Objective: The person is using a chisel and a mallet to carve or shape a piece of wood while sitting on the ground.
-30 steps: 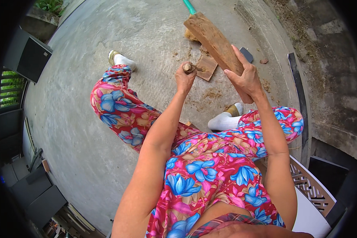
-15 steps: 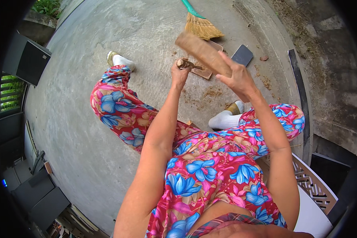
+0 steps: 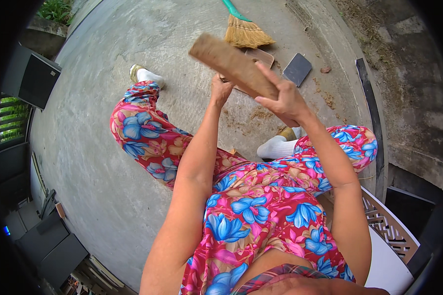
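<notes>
Above the grey concrete floor, the right hand clasps a long brown wooden slab raised high—its grip wrapped tight; the left hand pinches something small beneath, too hidden to tell what.

A rough, matt wooden plank, brown and dusty, is sitting in the grip of the right hand, and the left hand is closing beside it. The floor is looking like grey concrete, matt and grainy, with brown crumbs lying on it. At the far side a broom is showing dry straw bristles and a glossy green plastic handle. Near it a flat dark slab is looking smooth and dull. The trousers are looking like soft printed cloth, the socks like white knit.
</notes>
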A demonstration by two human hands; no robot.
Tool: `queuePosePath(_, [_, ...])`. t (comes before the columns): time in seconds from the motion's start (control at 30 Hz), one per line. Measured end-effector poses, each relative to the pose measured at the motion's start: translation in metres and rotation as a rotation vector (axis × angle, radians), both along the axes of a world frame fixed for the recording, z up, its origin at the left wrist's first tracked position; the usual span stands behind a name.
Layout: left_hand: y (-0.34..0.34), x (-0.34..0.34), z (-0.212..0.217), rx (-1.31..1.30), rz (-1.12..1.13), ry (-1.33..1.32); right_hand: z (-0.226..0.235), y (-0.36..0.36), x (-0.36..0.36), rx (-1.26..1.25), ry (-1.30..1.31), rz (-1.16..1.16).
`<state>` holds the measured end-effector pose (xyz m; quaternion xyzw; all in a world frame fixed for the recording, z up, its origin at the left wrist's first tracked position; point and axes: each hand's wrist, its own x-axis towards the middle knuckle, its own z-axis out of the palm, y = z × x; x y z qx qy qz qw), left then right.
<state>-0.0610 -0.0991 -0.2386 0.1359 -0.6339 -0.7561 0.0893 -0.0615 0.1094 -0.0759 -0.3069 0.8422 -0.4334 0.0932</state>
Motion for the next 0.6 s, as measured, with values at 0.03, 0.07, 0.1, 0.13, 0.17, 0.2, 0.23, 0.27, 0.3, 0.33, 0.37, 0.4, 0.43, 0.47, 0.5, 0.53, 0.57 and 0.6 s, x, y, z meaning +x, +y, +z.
queuePosePath(0.03, [0.001,-0.003,0.003,0.1,0.007,0.108,-0.007,-0.002,-0.001,0.109,-0.003,0.055])
queuePosePath(0.07, [0.001,-0.001,0.005,0.302,0.058,-0.043,-0.013,-0.004,-0.002,0.313,-0.03,0.042])
queuePosePath(0.1, [-0.001,0.0,0.007,0.305,0.052,-0.041,-0.016,0.001,-0.005,0.315,-0.028,0.036])
queuePosePath(0.13, [-0.006,0.004,0.005,0.15,0.026,-0.17,-0.008,0.0,-0.007,0.352,-0.069,0.003])
queuePosePath(0.17, [-0.011,0.007,0.003,-0.004,0.0,-0.301,-0.003,-0.001,-0.009,0.39,-0.11,-0.03])
queuePosePath(0.2, [-0.015,0.004,0.0,-0.06,-0.028,-0.263,-0.001,0.0,-0.011,0.391,-0.109,-0.018])
queuePosePath(0.23, [-0.015,0.002,0.001,-0.056,-0.02,-0.263,0.0,0.003,-0.014,0.246,-0.073,-0.05])
queuePosePath(0.27, [-0.014,-0.001,0.002,-0.014,-0.068,-0.22,0.001,0.004,-0.016,0.1,-0.038,-0.081])
queuePosePath(0.3, [-0.013,-0.003,0.004,0.027,-0.116,-0.177,0.0,0.002,-0.018,0.103,-0.037,-0.073])
queuePosePath(0.33, [-0.012,-0.005,0.006,0.005,-0.13,-0.188,-0.003,0.0,-0.017,-0.011,0.029,-0.062])
queuePosePath(0.37, [-0.01,-0.005,0.008,0.006,-0.133,-0.188,-0.005,-0.001,-0.016,-0.125,0.096,-0.051])
queuePosePath(0.4, [-0.007,-0.005,0.011,0.03,-0.123,-0.169,-0.01,-0.002,-0.014,-0.124,0.097,-0.053])
queuePosePath(0.43, [-0.006,-0.005,0.012,0.052,-0.113,-0.149,-0.013,-0.005,-0.012,0.072,-0.003,-0.025])
queuePosePath(0.47, [-0.005,-0.004,0.013,0.051,-0.117,-0.148,-0.016,-0.005,-0.01,0.268,-0.104,0.004])
queuePosePath(0.5, [-0.003,-0.002,0.014,0.116,-0.072,-0.216,-0.016,-0.003,-0.01,0.267,-0.103,-0.001])
queuePosePath(0.53, [-0.003,0.0,0.013,0.18,-0.019,-0.286,-0.014,-0.001,-0.009,0.318,-0.161,-0.032])
queuePosePath(0.57, [-0.005,-0.001,0.013,0.18,-0.017,-0.287,-0.011,0.001,-0.009,0.369,-0.22,-0.064])
queuePosePath(0.6, [-0.009,-0.004,0.012,0.129,-0.072,-0.259,-0.009,0.004,-0.012,0.369,-0.221,-0.062])
